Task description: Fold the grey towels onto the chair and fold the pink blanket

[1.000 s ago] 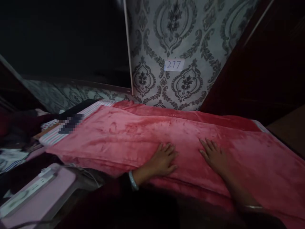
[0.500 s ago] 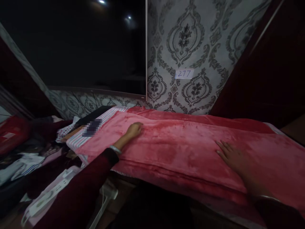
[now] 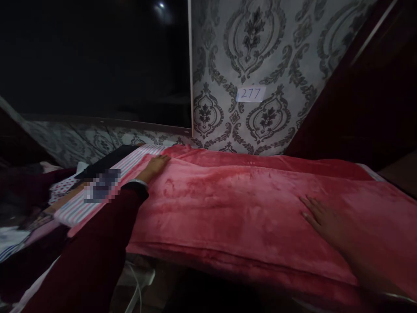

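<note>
A plush pink-red blanket (image 3: 221, 208) lies folded in layers across a table, its long folded edge toward me. My left hand (image 3: 155, 167) rests on the blanket's far left part, palm down, fingers stretched toward the back edge. On the right half of the blanket my right hand (image 3: 321, 217) lies flat with its fingers spread. Neither hand grips the fabric. Under the blanket a striped cloth (image 3: 73, 212) shows at the left end, with a blurred-out dark item (image 3: 103, 184) on it.
Behind the table are a patterned wall with a paper label reading 277 (image 3: 250, 93) and a large dark screen (image 3: 97, 61). Piled clothes (image 3: 19, 239) lie at the left. A white cable (image 3: 138, 282) hangs below the table's front edge.
My left hand has slid left and away from me over the blanket, toward its far left corner. My right hand stays flat in nearly the same place. The view has shifted slightly.
</note>
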`<control>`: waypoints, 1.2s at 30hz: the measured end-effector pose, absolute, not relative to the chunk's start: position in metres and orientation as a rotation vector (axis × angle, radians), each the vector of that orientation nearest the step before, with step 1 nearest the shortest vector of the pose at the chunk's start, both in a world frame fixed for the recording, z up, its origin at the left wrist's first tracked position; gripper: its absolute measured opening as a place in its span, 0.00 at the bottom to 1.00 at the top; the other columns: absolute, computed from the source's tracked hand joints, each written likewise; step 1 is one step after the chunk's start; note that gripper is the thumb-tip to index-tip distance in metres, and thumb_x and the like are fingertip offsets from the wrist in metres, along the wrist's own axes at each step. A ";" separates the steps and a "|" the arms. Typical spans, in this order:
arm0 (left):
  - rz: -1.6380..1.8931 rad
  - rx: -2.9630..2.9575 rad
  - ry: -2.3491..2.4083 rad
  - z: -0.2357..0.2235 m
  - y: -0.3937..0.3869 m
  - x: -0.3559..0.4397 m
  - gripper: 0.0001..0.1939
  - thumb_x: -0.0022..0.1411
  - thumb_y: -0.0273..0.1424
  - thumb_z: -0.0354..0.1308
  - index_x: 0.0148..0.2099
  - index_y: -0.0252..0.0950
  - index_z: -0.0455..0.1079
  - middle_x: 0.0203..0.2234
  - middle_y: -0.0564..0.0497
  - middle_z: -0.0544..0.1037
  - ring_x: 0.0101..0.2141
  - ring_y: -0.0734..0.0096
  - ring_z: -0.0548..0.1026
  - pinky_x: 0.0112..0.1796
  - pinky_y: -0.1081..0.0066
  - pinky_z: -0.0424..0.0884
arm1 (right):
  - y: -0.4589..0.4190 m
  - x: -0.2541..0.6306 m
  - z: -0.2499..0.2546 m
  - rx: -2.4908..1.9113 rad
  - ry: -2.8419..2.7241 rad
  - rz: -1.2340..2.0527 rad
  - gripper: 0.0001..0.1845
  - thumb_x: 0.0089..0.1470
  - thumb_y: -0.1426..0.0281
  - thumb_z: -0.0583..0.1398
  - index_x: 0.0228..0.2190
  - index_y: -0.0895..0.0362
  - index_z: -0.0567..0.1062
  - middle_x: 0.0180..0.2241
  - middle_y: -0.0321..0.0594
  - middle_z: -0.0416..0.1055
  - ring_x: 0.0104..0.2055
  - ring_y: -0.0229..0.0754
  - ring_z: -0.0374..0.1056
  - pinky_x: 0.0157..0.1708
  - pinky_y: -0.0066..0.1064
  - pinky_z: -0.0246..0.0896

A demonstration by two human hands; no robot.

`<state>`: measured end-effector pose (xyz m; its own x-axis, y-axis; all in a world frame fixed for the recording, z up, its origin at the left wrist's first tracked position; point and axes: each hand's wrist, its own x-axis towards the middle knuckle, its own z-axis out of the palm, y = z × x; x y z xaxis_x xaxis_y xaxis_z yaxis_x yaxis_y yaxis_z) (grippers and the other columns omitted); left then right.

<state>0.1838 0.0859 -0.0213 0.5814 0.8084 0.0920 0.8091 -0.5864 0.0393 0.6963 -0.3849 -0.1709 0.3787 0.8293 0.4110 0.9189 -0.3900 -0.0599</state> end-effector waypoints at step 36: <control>0.215 -2.665 -1.517 0.004 0.127 0.185 0.18 0.52 0.27 0.55 0.46 0.34 0.76 0.42 0.42 0.83 0.47 0.52 0.80 0.49 0.63 0.69 | -0.389 0.692 -0.162 -2.445 -1.537 -0.374 0.36 0.62 0.53 0.45 0.67 0.50 0.61 0.68 0.45 0.61 0.71 0.53 0.55 0.66 0.52 0.55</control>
